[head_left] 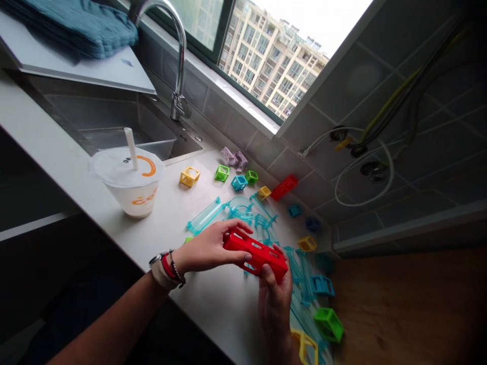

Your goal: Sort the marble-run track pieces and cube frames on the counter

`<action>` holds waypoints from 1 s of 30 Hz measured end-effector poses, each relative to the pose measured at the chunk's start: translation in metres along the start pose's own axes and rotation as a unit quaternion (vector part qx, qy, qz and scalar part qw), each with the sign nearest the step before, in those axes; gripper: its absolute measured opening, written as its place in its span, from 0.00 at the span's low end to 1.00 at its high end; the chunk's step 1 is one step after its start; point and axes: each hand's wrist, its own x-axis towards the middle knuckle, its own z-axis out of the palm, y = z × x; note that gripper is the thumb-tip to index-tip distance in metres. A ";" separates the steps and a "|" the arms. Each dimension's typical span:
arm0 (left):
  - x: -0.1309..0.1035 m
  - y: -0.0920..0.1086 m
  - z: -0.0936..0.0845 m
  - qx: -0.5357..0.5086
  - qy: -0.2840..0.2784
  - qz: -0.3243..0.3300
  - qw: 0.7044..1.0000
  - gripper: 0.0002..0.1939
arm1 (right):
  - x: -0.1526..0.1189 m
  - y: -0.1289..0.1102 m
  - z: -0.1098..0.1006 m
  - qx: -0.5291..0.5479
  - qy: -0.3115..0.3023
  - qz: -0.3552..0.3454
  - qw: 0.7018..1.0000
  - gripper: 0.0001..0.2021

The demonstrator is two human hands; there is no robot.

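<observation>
A long red plastic block (pixel 258 255) with cut-out openings is held between both hands above the counter. My left hand (pixel 215 246), with a watch and bracelets at the wrist, grips its left end, thumb along the near side. Around the right end close the fingers of my right hand (pixel 277 289), its thumb pressed on the near face. Behind the block lie translucent blue track pieces (pixel 207 215), partly hidden by the hands. Near my right hand are a blue frame block (pixel 322 285), a green cube frame (pixel 329 324) and a yellow frame block (pixel 305 346).
A lidded cup with a straw (pixel 139 197) stands on the counter (pixel 224 304) at left. Farther back are a sink (pixel 110 114), a faucet (pixel 181 61) and several small cube frames. Another red block (pixel 284 187) lies by the tiled wall.
</observation>
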 end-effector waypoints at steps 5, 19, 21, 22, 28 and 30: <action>0.001 0.000 0.002 0.042 0.015 0.011 0.999 0.23 | -0.001 0.001 -0.003 -0.016 0.005 -0.011 1.000 0.36; 0.003 -0.005 0.004 0.003 0.006 -0.036 0.999 0.20 | -0.007 -0.007 -0.004 -0.209 -0.042 -0.212 0.954 0.32; 0.001 -0.004 0.004 0.000 -0.003 -0.032 0.999 0.19 | -0.007 -0.009 -0.005 -0.207 -0.046 -0.254 0.944 0.32; 0.000 -0.003 0.004 0.004 -0.006 -0.027 1.000 0.19 | -0.007 -0.009 -0.005 -0.200 -0.050 -0.263 0.942 0.31; -0.006 0.004 0.001 0.003 -0.040 0.021 0.999 0.24 | -0.008 -0.003 -0.004 -0.156 -0.043 -0.241 0.957 0.26; -0.007 0.004 0.001 0.005 -0.047 0.019 0.999 0.29 | -0.007 -0.001 -0.003 -0.127 -0.019 -0.200 0.971 0.25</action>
